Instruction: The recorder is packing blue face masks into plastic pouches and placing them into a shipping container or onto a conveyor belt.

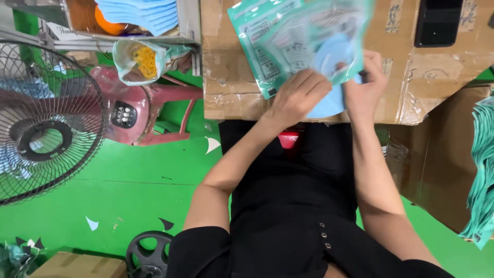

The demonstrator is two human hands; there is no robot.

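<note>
Pouch [288, 41], teal and clear, held over cardboard box [242, 98], tilted, partly blurred. Blue mask [332, 56] half inside pouch, lower edge sticking out below. Left hand [298, 95] curled, fingertips pressed on pouch and mask. Right hand [365, 82] closed on pouch's right edge, pinching it. Beside box: fan [46, 118] at left, pink stool [149, 110] with bag of rubber bands [141, 59]. Green floor [128, 190] below. Stack of teal pouches [483, 180] at far right.
</note>
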